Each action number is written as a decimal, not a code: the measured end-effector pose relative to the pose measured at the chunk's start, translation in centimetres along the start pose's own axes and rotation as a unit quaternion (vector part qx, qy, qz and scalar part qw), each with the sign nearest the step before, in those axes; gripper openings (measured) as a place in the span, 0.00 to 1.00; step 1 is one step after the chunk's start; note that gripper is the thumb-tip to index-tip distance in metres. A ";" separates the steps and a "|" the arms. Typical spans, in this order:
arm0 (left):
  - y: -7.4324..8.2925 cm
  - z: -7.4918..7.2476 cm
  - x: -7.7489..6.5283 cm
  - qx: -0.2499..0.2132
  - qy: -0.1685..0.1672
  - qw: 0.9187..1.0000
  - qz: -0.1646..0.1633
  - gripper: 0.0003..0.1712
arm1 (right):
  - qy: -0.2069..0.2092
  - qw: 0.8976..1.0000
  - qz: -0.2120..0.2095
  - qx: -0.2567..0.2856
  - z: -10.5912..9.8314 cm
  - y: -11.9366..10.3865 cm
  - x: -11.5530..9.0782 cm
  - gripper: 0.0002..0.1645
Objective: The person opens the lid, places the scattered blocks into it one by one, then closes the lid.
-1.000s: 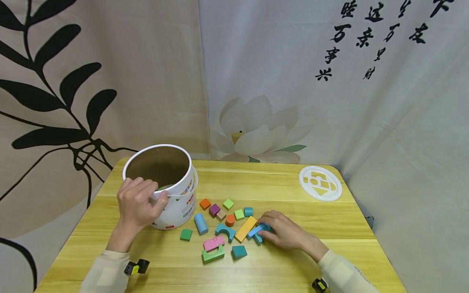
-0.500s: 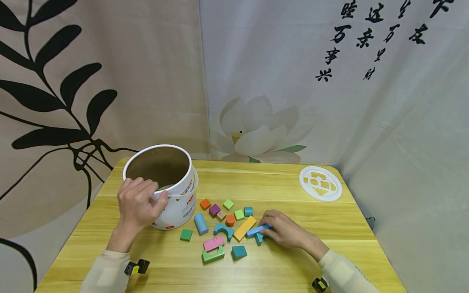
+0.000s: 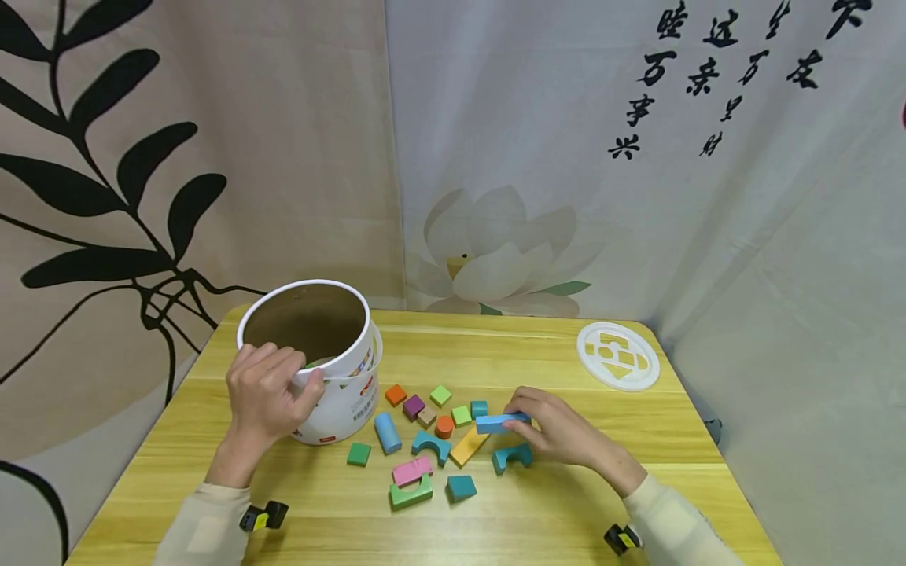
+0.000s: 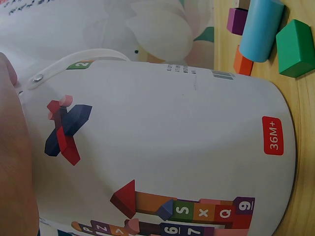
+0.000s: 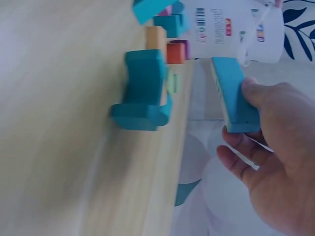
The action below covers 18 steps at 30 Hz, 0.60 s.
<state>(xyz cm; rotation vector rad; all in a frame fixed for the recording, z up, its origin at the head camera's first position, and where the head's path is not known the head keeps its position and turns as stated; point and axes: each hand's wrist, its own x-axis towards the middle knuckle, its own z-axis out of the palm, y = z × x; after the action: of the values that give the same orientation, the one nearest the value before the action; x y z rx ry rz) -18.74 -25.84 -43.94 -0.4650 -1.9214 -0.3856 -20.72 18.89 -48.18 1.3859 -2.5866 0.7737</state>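
Note:
My left hand (image 3: 272,393) grips the near-left rim of a white toy bucket (image 3: 340,407), thumb outside and fingers over the edge. Printed block pictures cover the bucket's side (image 4: 162,128) in the left wrist view. Between thumb and fingers, my right hand (image 3: 555,428) pinches a long blue block (image 3: 493,424), lifted above the table. The right wrist view shows that blue block (image 5: 235,96) with the thumb on its broad face. Below it lies a teal arch block (image 3: 513,456). A yellow block (image 3: 469,447) lies just left, partly covered by the blue one in the head view.
Several loose blocks spread between bucket and right hand, among them a blue cylinder (image 3: 388,433), a pink block (image 3: 412,471), a green arch (image 3: 411,494) and a teal block (image 3: 462,487). A white disc with cut-out shapes (image 3: 618,356) lies at the back right. A curtain hangs behind.
My right hand has raised the long blue block off the teal arch, up and slightly away from me. The teal arch now shows whole. My left hand stays on the bucket rim.

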 end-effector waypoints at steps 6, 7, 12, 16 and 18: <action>0.0 -0.1 0.0 0.000 0.001 1.000 0.001 0.23 | 0.061 0.997 -0.037 0.017 -0.8 -0.6 1.7 0.04; 0.0 -0.1 0.0 0.001 0.002 1.000 0.002 0.23 | 0.069 0.997 -0.042 0.018 -0.9 -0.7 2.0 0.04; 0.0 -0.1 0.0 0.001 0.004 1.000 0.004 0.23 | 0.101 0.992 -0.073 0.012 -1.2 -1.3 3.9 0.07; 0.0 -0.1 0.0 -0.001 0.003 1.000 0.004 0.23 | 0.114 0.990 -0.084 0.013 -1.7 -2.0 5.6 0.07; 0.0 -0.1 0.0 -0.001 0.004 1.000 0.005 0.23 | 0.118 0.989 -0.084 0.015 -1.9 -2.3 6.4 0.06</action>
<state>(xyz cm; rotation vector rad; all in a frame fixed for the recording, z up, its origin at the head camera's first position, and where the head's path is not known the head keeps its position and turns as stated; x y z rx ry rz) -18.68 -25.82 -43.89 -0.4732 -1.9115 -0.3814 -22.87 13.94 -43.57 1.4027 -2.2577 0.8936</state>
